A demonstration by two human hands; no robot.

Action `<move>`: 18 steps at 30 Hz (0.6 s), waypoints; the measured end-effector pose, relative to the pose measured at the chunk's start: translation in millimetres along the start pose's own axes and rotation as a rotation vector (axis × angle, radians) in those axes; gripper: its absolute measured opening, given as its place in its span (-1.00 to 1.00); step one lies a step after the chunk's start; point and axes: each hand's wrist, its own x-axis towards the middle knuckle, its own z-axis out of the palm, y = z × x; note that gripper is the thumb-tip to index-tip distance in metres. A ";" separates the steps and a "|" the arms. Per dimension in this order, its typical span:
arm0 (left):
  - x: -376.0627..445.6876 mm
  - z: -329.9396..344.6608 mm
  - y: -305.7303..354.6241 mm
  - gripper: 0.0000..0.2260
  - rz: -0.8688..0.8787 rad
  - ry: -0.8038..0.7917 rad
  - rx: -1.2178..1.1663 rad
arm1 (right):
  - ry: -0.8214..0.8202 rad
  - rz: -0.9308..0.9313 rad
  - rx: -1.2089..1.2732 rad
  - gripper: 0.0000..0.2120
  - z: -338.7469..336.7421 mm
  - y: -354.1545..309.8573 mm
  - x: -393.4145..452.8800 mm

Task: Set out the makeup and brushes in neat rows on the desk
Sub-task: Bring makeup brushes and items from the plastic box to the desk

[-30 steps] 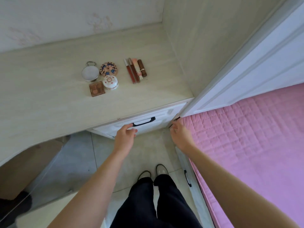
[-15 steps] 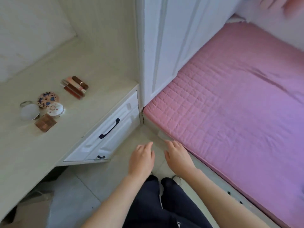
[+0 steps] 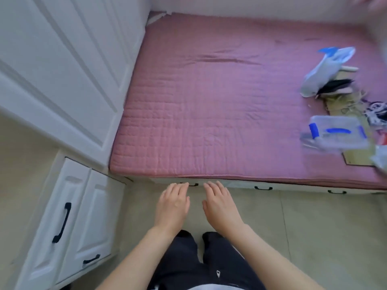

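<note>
My left hand (image 3: pixel 174 203) and my right hand (image 3: pixel 219 204) hang side by side in front of me over the floor, palms down, fingers straight, holding nothing. On the right side of the pink bed (image 3: pixel 209 105) lie a clear plastic box with blue clasps (image 3: pixel 335 133), a blue-and-white plastic bag (image 3: pixel 326 70) and what looks like black brush bristles (image 3: pixel 335 85) beside it. The desk's makeup is out of view; only a strip of the desk top (image 3: pixel 18 151) shows at the left.
White desk drawers with black handles (image 3: pixel 62 218) stand at lower left, a tall white wardrobe (image 3: pixel 62 59) above them. Drawers with black handles (image 3: pixel 263 187) run under the bed's front edge. Loose clutter and a mat (image 3: pixel 356 158) lie at the bed's right edge.
My view has swung right from the desk to the bed. My left hand let go of the drawer handle, and both hands now hang free. The makeup has left view; the box and bag appeared.
</note>
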 end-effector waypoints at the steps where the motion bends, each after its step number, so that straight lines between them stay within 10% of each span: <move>1: 5.0 3.0 13.8 -0.65 0.029 -0.010 0.014 | 0.015 0.028 0.012 -0.50 -2.6 14.0 -7.0; 18: 54.1 85.4 285.1 -0.66 0.578 -0.199 0.046 | 0.196 0.507 0.258 -0.50 -16.1 243.6 -155.8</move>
